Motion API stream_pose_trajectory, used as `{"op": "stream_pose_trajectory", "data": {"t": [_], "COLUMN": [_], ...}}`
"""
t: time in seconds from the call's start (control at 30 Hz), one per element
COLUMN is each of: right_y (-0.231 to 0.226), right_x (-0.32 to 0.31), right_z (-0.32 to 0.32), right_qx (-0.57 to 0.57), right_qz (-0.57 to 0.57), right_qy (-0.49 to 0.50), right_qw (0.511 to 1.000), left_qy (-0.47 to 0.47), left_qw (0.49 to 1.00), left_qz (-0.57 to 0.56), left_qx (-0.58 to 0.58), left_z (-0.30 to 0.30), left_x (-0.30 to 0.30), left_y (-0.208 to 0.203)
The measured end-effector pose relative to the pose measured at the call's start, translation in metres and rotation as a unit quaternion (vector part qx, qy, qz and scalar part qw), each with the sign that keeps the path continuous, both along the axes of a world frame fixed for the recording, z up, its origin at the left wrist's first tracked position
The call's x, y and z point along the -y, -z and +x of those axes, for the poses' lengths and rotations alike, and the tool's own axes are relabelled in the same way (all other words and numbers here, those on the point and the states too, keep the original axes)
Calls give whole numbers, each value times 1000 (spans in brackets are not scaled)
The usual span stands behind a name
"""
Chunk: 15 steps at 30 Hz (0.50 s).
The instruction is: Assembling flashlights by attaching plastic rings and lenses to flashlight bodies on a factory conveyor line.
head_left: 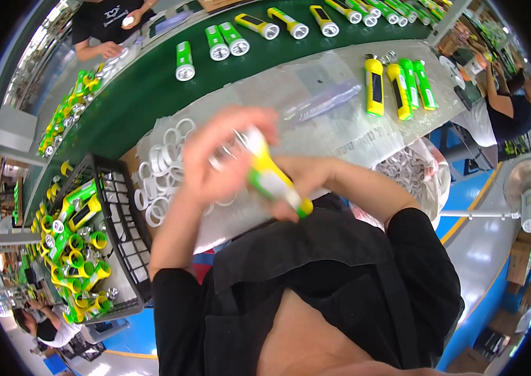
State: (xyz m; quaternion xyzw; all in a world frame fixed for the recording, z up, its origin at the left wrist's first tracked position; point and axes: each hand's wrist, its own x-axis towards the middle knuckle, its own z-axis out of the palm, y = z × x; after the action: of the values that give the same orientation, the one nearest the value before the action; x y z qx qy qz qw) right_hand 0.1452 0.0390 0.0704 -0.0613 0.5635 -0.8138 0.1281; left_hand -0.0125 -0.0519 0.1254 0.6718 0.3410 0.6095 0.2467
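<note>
In front of my chest I hold a yellow-and-green flashlight, tilted, with its tail toward me. My right hand is closed round its body near the tail. At the other end, my left hand is curled round the clear, silvery lamp head, smeared by motion. A white band shows at the flashlight's neck, beside the left fingers. Several white rings lie on the plastic-covered table, left of my left hand.
At left stands a black crate of flashlight bodies. Several flashlights stand at the table's right; more line the green conveyor belt. A bag of rings hangs by my right elbow. Across the belt a person works.
</note>
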Motion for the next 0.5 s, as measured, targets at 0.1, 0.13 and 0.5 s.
{"op": "stream_pose_trajectory", "data": {"t": [0.1,0.13,0.5], "right_y": [15,16,42], "right_x": [-65,-87,-239], "right_z": [-2,11,111], "right_qx": [-135,-5,419], "right_qz": [314,420,629], "right_qy": [438,545,474], "right_qw": [832,726,452], "left_qy": [-288,-360,-516], "left_qw": [945,916,695], "left_qz": [-54,-54,-233], "left_qx": [-143,-170,-442], "left_z": [-59,-85,-284], "left_x": [-32,-33,-107], "left_y": [13,10,117]}}
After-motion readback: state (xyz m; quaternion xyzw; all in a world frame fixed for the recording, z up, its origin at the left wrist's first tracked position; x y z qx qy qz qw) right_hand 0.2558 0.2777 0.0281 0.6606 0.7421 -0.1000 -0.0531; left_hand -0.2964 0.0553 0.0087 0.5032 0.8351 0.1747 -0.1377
